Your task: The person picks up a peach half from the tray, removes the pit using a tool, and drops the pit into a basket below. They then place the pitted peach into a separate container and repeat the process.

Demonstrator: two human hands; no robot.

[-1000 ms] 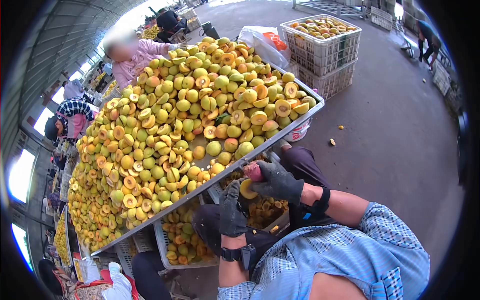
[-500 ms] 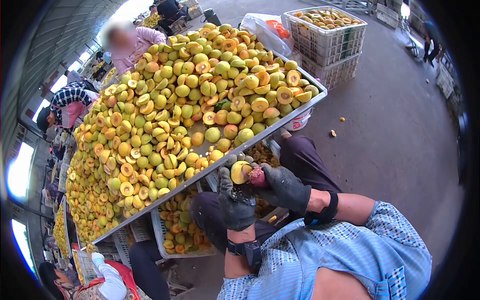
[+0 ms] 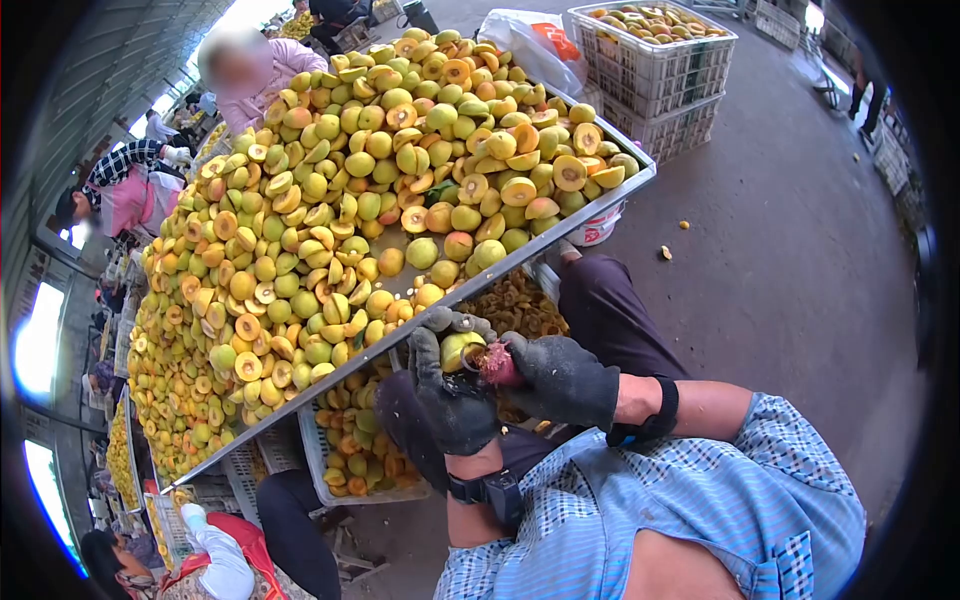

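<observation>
My left hand (image 3: 452,385), in a dark glove, is wrapped round a yellow-green fruit half (image 3: 461,352) just in front of the table's edge. From the right, my right hand (image 3: 560,378), gloved too, grips a reddish-pink handled tool (image 3: 499,365). The tool's end meets the fruit, and a dark curved part shows between them. Beyond both hands, a heap of halved and whole fruit (image 3: 330,230) covers the metal-rimmed table (image 3: 400,331).
Below the table's edge stand a crate of fruit halves (image 3: 318,470) and a container of brownish pieces (image 3: 515,305). Stacked crates (image 3: 655,85), a white bag (image 3: 530,50) and a bucket (image 3: 597,228) are beyond. Several people sit or bend around the tables.
Both hands have shifted slightly left with the fruit and tool. The fruit's cut face has turned towards the tool. A co-worker in a checked top at the left has moved an arm.
</observation>
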